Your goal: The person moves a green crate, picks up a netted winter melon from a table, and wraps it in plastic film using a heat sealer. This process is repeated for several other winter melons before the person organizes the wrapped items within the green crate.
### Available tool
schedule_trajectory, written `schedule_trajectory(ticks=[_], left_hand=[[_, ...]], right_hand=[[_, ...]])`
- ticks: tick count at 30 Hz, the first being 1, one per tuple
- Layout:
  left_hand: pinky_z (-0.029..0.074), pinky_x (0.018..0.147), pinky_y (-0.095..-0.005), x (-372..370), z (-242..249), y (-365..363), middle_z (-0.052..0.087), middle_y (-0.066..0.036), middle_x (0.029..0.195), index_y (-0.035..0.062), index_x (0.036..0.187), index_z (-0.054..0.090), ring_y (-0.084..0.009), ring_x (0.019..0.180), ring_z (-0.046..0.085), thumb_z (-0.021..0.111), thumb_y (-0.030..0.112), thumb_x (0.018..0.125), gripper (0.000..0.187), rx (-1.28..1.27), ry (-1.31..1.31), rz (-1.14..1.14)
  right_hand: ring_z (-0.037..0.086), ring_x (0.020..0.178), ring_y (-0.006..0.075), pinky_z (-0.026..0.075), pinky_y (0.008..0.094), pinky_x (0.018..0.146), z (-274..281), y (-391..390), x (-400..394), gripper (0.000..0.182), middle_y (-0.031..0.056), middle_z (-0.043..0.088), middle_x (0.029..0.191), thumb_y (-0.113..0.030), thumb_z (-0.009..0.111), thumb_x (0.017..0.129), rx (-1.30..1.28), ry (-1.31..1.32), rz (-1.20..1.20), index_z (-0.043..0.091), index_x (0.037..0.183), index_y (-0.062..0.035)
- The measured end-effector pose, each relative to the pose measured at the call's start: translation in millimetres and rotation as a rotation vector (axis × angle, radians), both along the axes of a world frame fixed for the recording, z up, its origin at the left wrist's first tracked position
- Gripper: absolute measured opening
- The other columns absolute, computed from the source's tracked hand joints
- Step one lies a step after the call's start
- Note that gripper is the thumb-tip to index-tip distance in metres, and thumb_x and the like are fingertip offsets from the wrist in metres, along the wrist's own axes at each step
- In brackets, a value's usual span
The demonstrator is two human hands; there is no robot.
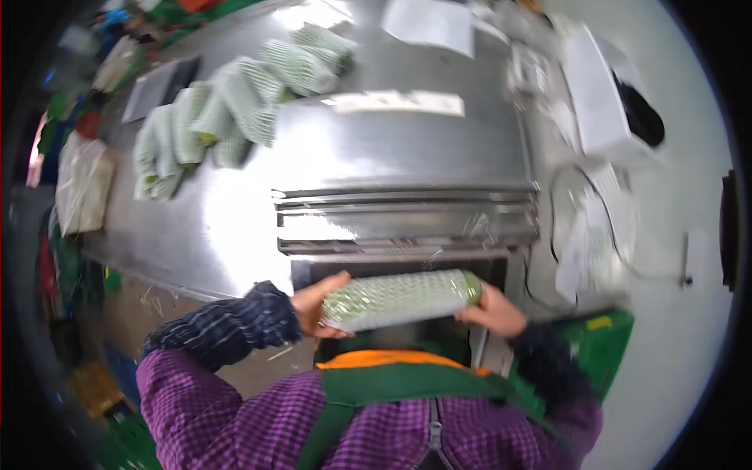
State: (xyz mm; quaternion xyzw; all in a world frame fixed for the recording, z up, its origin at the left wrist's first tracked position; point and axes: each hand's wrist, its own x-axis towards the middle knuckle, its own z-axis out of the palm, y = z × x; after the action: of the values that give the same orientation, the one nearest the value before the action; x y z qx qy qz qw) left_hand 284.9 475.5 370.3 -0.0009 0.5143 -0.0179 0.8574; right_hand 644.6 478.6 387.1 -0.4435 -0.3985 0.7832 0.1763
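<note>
In front of my chest I hold a long green gourd-like vegetable (403,299) level, one end in each hand. It wears a white foam net sleeve, and a shiny clear film seems to cover it. My left hand (315,305) grips the left end, with the thumb on top. My right hand (500,310) is closed around the right end, where bare green skin shows. Just beyond it, at the table's near edge, is a metal wrapping machine (407,223) with slots and rollers. Several more net-sleeved vegetables (247,98) lie in a row on the table at the far left.
The steel table (227,204) reflects bright light. A strip of white labels (395,102) and a paper sheet (429,25) lie on it. At right are a white box (607,94), a black cable (552,227) and a green crate (583,356). A plastic-bagged stack (82,184) stands left.
</note>
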Motion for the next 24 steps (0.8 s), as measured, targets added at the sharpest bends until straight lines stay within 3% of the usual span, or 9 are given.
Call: schedule_trajectory(ticks=[3, 5, 8, 10, 11, 15, 18, 21, 24], left_hand=[[0.054, 0.063, -0.0257, -5.0, -9.9, -22.0, 0.062, -0.017, 0.103, 0.0093, 0.115, 0.058, -0.0279, 0.087, 0.061, 0.049, 0.077, 0.072, 0.081, -0.096, -0.092, 0.075], [0.055, 0.068, -0.0251, -5.2, 1.9, -35.3, 0.061, -0.017, 0.104, 0.0049, 0.113, 0.057, -0.0233, 0.089, 0.061, 0.053, 0.073, 0.073, 0.080, -0.143, -0.093, 0.161], [0.052, 0.078, -0.0220, -11.6, 0.5, -52.2, 0.061, -0.014, 0.106, 0.0005, 0.112, 0.057, -0.0184, 0.096, 0.059, 0.060, 0.044, 0.086, 0.051, 0.014, -0.198, 0.278], [0.045, 0.087, -0.0211, -23.3, -18.2, -74.8, 0.060, -0.011, 0.108, -0.0028, 0.112, 0.057, -0.0151, 0.100, 0.057, 0.063, 0.030, 0.087, 0.042, 0.165, -0.245, 0.188], [0.040, 0.091, -0.0216, -28.2, -28.7, -91.8, 0.060, -0.009, 0.109, -0.0078, 0.113, 0.055, -0.0116, 0.101, 0.054, 0.065, 0.027, 0.086, 0.045, 0.291, -0.208, 0.160], [0.045, 0.081, -0.0246, -29.0, 31.9, -100.4, 0.065, -0.004, 0.092, -0.0021, 0.117, 0.058, -0.0113, 0.082, 0.058, 0.062, 0.026, 0.089, 0.041, 0.902, 0.415, -0.361], [0.046, 0.082, -0.0280, -26.8, 9.8, -120.4, 0.067, -0.006, 0.088, 0.0009, 0.101, 0.065, -0.0137, 0.083, 0.060, 0.059, 0.032, 0.089, 0.034, 0.883, 0.535, -0.168], [0.045, 0.064, -0.0234, -23.9, -2.0, -108.3, 0.058, 0.000, 0.070, 0.0003, 0.084, 0.063, -0.0079, 0.067, 0.054, 0.053, 0.029, 0.094, 0.032, 1.052, 0.402, 0.418], [0.044, 0.062, -0.0226, -35.4, -16.8, -112.0, 0.058, 0.000, 0.070, 0.0017, 0.085, 0.063, -0.0079, 0.063, 0.051, 0.053, 0.029, 0.094, 0.031, 0.859, 0.508, 0.386]], right_hand=[[0.056, 0.074, 0.0091, 0.047, 0.0256, 0.068, -12.5, -32.2, -2.5, 0.029, 0.0027, 0.060, 0.085, -0.003, 0.056, 0.085, 0.086, -0.156, -0.167, 0.051, 0.113, 0.0016], [0.057, 0.075, 0.0119, 0.047, 0.0263, 0.066, -25.4, -54.7, -9.3, 0.027, 0.0052, 0.062, 0.089, -0.003, 0.054, 0.085, 0.214, -0.311, -0.243, 0.053, 0.111, 0.0026], [0.057, 0.072, 0.0137, 0.044, 0.0215, 0.069, -71.0, -91.1, 4.1, 0.029, 0.0048, 0.063, 0.092, -0.009, 0.055, 0.087, 0.373, -0.413, -0.274, 0.050, 0.113, 0.0023], [0.059, 0.075, 0.0181, 0.046, 0.0259, 0.073, -13.9, -90.6, -28.8, 0.032, 0.0065, 0.064, 0.096, -0.013, 0.060, 0.084, 0.422, -0.958, -0.141, 0.053, 0.111, 0.0029], [0.063, 0.085, 0.0301, 0.049, 0.0378, 0.073, -14.3, -96.1, -26.3, 0.063, 0.0182, 0.064, 0.099, -0.042, 0.067, 0.077, 0.278, -0.927, -0.124, 0.047, 0.129, -0.0108], [0.061, 0.093, 0.0377, 0.048, 0.0395, 0.078, -9.7, -95.2, -34.5, 0.060, 0.0210, 0.062, 0.104, -0.041, 0.066, 0.078, 0.341, -0.974, -0.070, 0.047, 0.126, -0.0100], [0.061, 0.088, 0.0368, 0.048, 0.0397, 0.076, -12.1, -92.2, -32.7, 0.049, 0.0206, 0.063, 0.098, -0.038, 0.063, 0.081, 0.538, -0.970, -0.145, 0.054, 0.118, -0.0070], [0.061, 0.079, 0.0339, 0.047, 0.0405, 0.070, 24.0, -67.3, -30.2, 0.028, 0.0186, 0.064, 0.085, -0.026, 0.054, 0.089, 0.610, -0.889, -0.229, 0.062, 0.104, -0.0035], [0.060, 0.075, 0.0332, 0.046, 0.0394, 0.068, 2.6, -68.9, -4.3, 0.027, 0.0194, 0.064, 0.083, -0.025, 0.054, 0.090, 0.565, -0.941, -0.207, 0.064, 0.094, 0.0003]])
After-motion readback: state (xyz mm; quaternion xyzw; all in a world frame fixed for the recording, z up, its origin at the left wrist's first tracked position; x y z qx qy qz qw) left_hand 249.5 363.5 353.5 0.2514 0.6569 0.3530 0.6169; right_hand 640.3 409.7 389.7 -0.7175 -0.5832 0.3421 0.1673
